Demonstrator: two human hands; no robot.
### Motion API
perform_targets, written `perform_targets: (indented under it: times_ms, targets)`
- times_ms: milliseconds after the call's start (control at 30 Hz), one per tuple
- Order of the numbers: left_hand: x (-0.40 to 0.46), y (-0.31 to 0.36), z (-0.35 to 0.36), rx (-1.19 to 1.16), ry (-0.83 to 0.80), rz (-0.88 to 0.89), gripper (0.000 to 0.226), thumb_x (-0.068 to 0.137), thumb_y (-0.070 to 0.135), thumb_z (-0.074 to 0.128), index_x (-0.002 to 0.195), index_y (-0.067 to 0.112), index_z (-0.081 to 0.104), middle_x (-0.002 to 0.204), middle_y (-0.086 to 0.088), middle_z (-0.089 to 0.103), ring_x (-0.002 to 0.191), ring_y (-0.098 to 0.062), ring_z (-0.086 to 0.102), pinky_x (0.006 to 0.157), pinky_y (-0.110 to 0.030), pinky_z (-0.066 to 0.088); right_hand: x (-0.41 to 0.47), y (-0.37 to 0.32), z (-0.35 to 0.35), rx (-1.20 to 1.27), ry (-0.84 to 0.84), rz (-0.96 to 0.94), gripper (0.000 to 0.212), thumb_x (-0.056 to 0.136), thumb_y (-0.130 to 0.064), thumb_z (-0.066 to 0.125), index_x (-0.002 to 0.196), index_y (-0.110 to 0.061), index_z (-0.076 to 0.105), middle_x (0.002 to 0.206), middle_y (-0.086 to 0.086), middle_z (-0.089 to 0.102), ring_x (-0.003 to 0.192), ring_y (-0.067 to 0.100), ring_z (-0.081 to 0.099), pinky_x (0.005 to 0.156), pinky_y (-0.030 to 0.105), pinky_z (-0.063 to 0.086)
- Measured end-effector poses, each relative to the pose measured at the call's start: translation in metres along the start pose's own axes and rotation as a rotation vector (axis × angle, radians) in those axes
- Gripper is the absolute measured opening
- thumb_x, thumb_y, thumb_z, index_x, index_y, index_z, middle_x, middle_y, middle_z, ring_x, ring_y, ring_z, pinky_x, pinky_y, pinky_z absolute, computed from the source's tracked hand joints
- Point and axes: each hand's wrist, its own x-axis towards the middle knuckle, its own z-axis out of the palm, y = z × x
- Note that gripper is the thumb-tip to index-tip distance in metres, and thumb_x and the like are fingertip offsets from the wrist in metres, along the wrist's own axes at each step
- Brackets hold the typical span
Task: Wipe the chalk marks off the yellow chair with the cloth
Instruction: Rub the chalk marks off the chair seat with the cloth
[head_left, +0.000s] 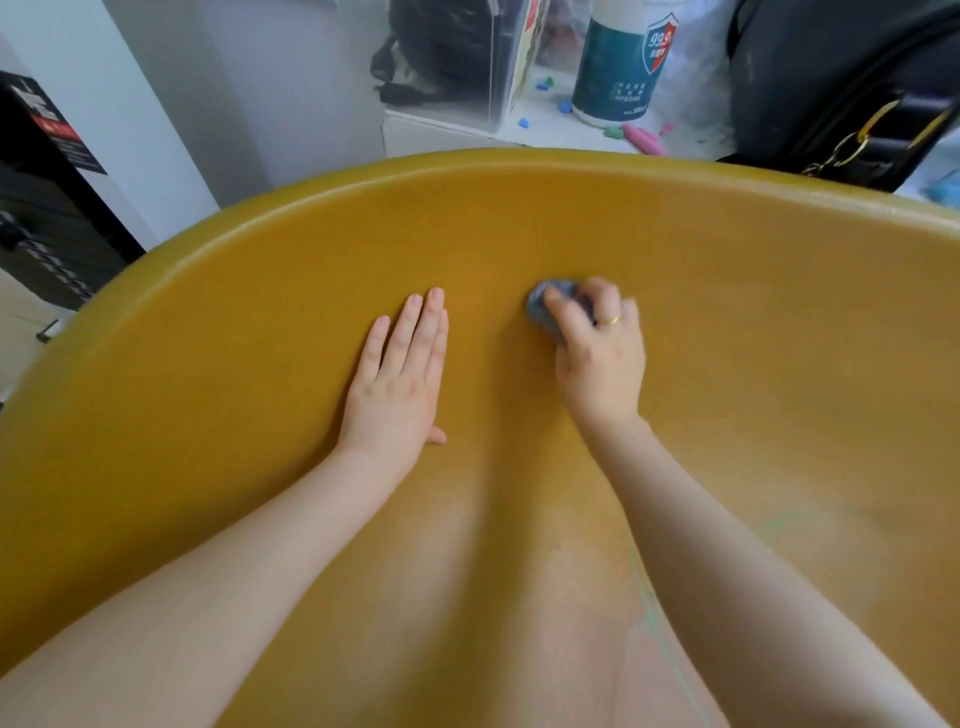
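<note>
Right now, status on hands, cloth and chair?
Left hand flat on chair. Right hand grips cloth, pressed to seat. Faint green chalk remains. Nothing blocking.

One legible marking. A white and teal bottle (621, 62), standing far right of centre on the ledge beyond the chair, carries a blue and red shield badge (658, 42) reading "99.9", cut off at the right. Below it, on the teal band, are lines of small white print, too small to read. A black box (49, 130) at far left bears white characters and a red label, both illegible.
</note>
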Motion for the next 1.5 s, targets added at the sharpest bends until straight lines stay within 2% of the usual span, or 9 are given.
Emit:
perform_targets:
  times_ms: [133, 267, 433, 600, 800, 933, 1100, 1267, 1500]
  targets:
    - [0.002, 0.004, 0.001, -0.005, -0.019, -0.025, 0.149, 0.035, 0.080, 0.068, 0.143, -0.002, 0.005, 0.154, -0.010, 0.016, 0.142, -0.025, 0.022, 0.113, -0.041, 0.006, -0.082, -0.017, 0.002, 0.055, -0.236, -0.004, 0.035, 0.075, 0.000, 0.043, 0.102, -0.013, 0.061, 0.103, 0.009, 0.042, 0.060, 0.028, 0.047, 0.048, 0.031, 0.044]
    - [0.003, 0.007, -0.004, -0.011, -0.032, -0.049, 0.152, 0.034, 0.081, 0.067, 0.142, -0.003, 0.002, 0.153, -0.010, 0.010, 0.142, -0.026, 0.022, 0.112, -0.042, 0.004, -0.072, -0.015, -0.011, 0.044, -0.335, -0.013, 0.034, 0.072, -0.005, 0.042, 0.092, -0.012, 0.068, 0.087, 0.013, 0.051, 0.057, 0.029, 0.051, 0.042, 0.029, 0.044]
    - [0.001, 0.005, 0.000, -0.001, -0.036, -0.046, 0.160, 0.040, 0.084, 0.062, 0.140, -0.010, -0.021, 0.155, -0.013, 0.004, 0.142, -0.027, 0.011, 0.113, -0.043, 0.001, 0.032, 0.026, -0.037, -0.144, -0.007, 0.040, 0.033, 0.071, 0.000, 0.056, 0.097, -0.017, 0.063, 0.100, 0.004, 0.043, 0.062, 0.028, 0.047, 0.048, 0.031, 0.037]
    - [0.001, 0.007, 0.006, -0.021, -0.017, -0.014, 0.151, 0.038, 0.082, 0.065, 0.143, -0.004, 0.001, 0.154, -0.013, 0.013, 0.142, -0.026, 0.019, 0.113, -0.041, 0.006, 0.034, 0.033, -0.021, -0.154, 0.150, 0.068, 0.042, 0.072, 0.004, 0.058, 0.105, -0.022, 0.058, 0.103, 0.003, 0.039, 0.071, 0.025, 0.041, 0.051, 0.029, 0.036]
    - [0.001, 0.010, 0.007, 0.010, 0.003, -0.020, 0.148, 0.043, 0.081, 0.065, 0.142, -0.004, -0.005, 0.155, -0.014, 0.012, 0.143, -0.027, 0.017, 0.112, -0.044, 0.001, -0.097, -0.008, -0.007, -0.027, -0.233, 0.129, 0.042, 0.072, -0.002, 0.047, 0.107, -0.023, 0.053, 0.099, 0.004, 0.039, 0.063, 0.028, 0.047, 0.039, 0.026, 0.040]
    - [0.001, 0.012, 0.005, 0.013, -0.011, -0.025, 0.146, 0.049, 0.080, 0.062, 0.140, -0.006, -0.012, 0.155, -0.015, 0.002, 0.144, -0.028, 0.011, 0.113, -0.043, -0.003, -0.080, -0.001, -0.023, -0.026, -0.334, 0.077, 0.034, 0.073, -0.008, 0.045, 0.097, -0.018, 0.066, 0.090, 0.010, 0.053, 0.058, 0.029, 0.050, 0.036, 0.024, 0.041]
    - [0.002, 0.013, 0.009, -0.028, -0.033, -0.013, 0.149, 0.057, 0.079, 0.058, 0.131, -0.009, -0.037, 0.146, -0.020, -0.022, 0.138, -0.029, -0.014, 0.108, -0.048, -0.018, 0.009, 0.046, -0.050, -0.148, -0.091, 0.081, 0.033, 0.069, -0.001, 0.064, 0.098, -0.017, 0.062, 0.090, 0.015, 0.058, 0.061, 0.031, 0.051, 0.047, 0.031, 0.041]
    - [0.001, 0.010, 0.015, -0.057, -0.002, 0.002, 0.155, 0.046, 0.082, 0.061, 0.138, -0.009, -0.025, 0.154, -0.016, -0.001, 0.143, -0.028, 0.007, 0.112, -0.045, -0.010, 0.031, 0.046, -0.036, -0.173, 0.124, 0.203, 0.038, 0.070, 0.005, 0.056, 0.099, -0.020, 0.058, 0.106, 0.002, 0.044, 0.064, 0.029, 0.049, 0.049, 0.025, 0.034]
    - [0.000, 0.009, 0.003, -0.029, -0.010, -0.006, 0.153, 0.045, 0.085, 0.057, 0.142, -0.008, -0.014, 0.155, -0.014, 0.013, 0.143, -0.026, 0.016, 0.113, -0.040, 0.004, -0.110, -0.037, -0.017, 0.116, -0.408, 0.247, 0.027, 0.081, -0.017, 0.047, 0.106, -0.025, 0.052, 0.100, -0.001, 0.044, 0.066, 0.030, 0.054, 0.036, 0.028, 0.044]
